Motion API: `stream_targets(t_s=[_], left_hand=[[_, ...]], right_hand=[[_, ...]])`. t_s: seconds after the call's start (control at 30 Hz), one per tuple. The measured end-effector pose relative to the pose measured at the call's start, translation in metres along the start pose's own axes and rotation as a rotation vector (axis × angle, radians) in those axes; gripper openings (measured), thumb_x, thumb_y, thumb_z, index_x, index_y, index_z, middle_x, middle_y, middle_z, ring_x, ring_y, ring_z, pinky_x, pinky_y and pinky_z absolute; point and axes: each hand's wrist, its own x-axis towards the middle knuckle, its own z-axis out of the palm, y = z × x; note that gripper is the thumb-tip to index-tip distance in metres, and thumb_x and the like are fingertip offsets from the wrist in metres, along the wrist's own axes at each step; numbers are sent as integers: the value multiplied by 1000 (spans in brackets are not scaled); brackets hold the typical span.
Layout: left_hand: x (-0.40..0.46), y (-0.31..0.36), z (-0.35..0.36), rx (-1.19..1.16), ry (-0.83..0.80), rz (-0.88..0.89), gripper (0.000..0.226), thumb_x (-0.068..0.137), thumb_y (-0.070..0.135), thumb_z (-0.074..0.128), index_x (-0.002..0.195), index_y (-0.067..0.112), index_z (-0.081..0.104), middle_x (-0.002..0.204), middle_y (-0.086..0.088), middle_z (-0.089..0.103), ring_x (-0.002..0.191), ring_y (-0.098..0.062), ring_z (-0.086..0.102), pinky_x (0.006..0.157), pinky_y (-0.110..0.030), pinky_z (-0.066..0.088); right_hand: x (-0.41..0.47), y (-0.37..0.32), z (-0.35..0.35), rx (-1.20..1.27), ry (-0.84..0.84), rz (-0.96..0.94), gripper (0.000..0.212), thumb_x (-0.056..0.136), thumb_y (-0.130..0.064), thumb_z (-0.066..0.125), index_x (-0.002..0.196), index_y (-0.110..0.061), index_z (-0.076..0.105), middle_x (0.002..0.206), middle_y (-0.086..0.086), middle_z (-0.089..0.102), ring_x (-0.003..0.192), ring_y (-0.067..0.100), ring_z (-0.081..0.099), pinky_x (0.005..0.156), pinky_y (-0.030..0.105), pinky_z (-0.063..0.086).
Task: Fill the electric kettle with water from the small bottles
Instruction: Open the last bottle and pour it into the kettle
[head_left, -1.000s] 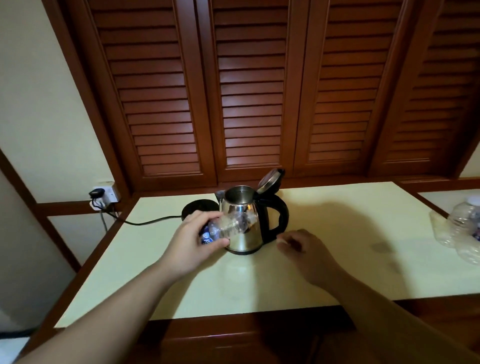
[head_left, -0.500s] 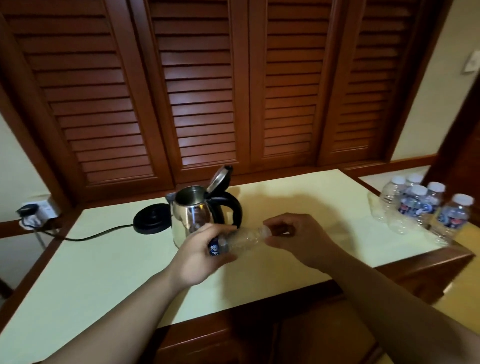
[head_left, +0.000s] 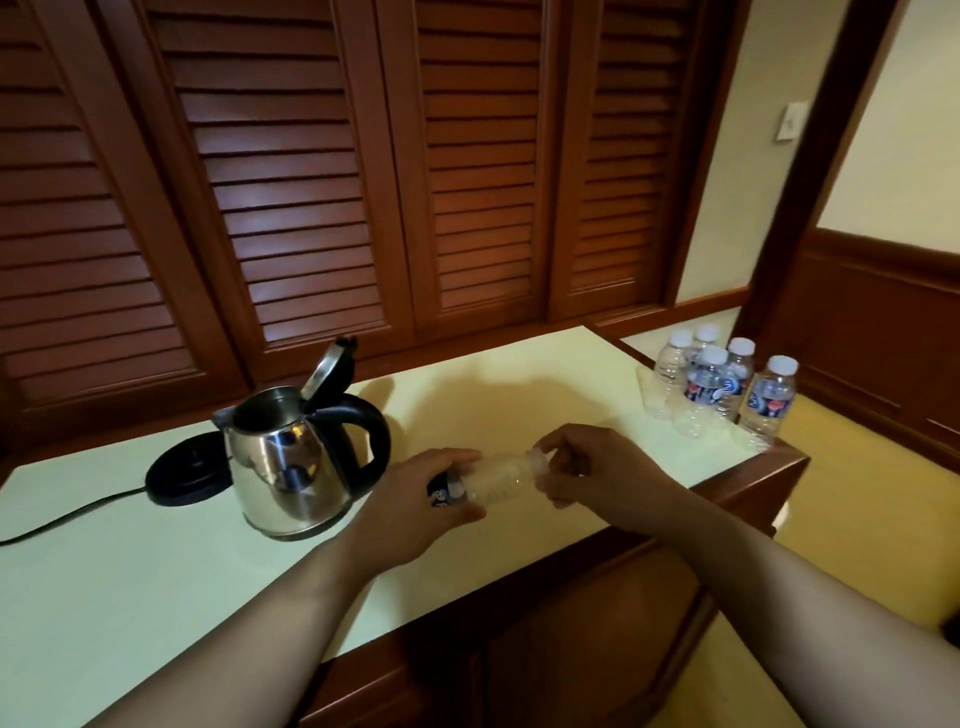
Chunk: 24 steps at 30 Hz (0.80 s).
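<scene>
Tabletop (head_left: 156, 597): bottle (head_left: 498, 480) now withdrawn from kettle (head_left: 291, 467) (lid up), left hand (head_left: 415, 499) gripping it, right hand (head_left: 597, 475) pinching its cap (head_left: 537, 461), apparently recapping an emptied bottle.

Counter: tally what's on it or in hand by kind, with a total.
Kettle: 1
Kettle base: 1
Standing bottles: 5, at and
Held bottle: 1, gripped by the left hand, with the right hand at its cap
Total: 8
</scene>
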Motion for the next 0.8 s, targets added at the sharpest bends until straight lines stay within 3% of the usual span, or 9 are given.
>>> stream_targets(t_s=[0.13, 0.23, 0.3, 0.4, 0.57, 0.7, 0.8], left_hand=[[16, 14, 17, -53, -35, 16, 60, 79, 26, 91, 129, 43, 63, 118, 27, 64, 105, 16, 60, 84, -5, 46], [32, 27, 33, -135, -63, 22, 58, 80, 24, 90, 127, 43, 62, 122, 25, 65, 108, 10, 63, 87, -14, 53], [43, 35, 44, -168, -69, 36, 56, 83, 24, 88, 131, 37, 63, 124, 24, 65, 110, 7, 63, 88, -16, 55], [57, 48, 59, -191, -87, 58, 56, 84, 25, 87, 134, 33, 63, 125, 22, 65, 113, -1, 65, 93, -20, 57], [72, 62, 91, -182, -107, 38, 59, 84, 24, 86, 138, 34, 62, 124, 24, 63, 115, 1, 63, 96, -23, 58], [87, 65, 115, -107, -161, 33, 71, 84, 40, 85, 147, 36, 52, 138, 19, 53, 123, -3, 55, 93, -17, 52], [98, 50, 129, 23, -202, -69, 87, 80, 64, 76, 154, 35, 41, 156, 11, 42, 142, -16, 45, 117, -48, 42]], right_hand=[[-12, 7, -19, -64, -30, 37, 24, 99, -42, 63, 101, -19, 68, 80, -1, 75, 68, 13, 74, 72, 33, 63], [-15, 10, -27, 3, 95, 138, 38, 101, -47, 56, 89, -14, 70, 72, 5, 73, 61, 21, 73, 62, 32, 62], [-18, 14, -38, 34, 185, 131, 30, 99, -44, 61, 95, -16, 71, 75, 2, 75, 62, 20, 73, 62, 31, 62], [-24, 27, -58, 14, 184, 91, 21, 96, -36, 68, 109, -18, 70, 85, 0, 77, 70, 19, 76, 67, 33, 64], [-35, 49, -77, -76, 214, 88, 25, 99, -38, 63, 101, -14, 68, 81, 2, 74, 65, 15, 74, 59, 29, 62], [-40, 69, -90, -67, 281, 161, 31, 98, -47, 62, 97, -16, 69, 79, 0, 74, 64, 13, 73, 59, 33, 63], [-42, 82, -109, -105, 386, 212, 31, 96, -47, 65, 92, -16, 69, 77, 1, 74, 62, 12, 72, 57, 30, 62]])
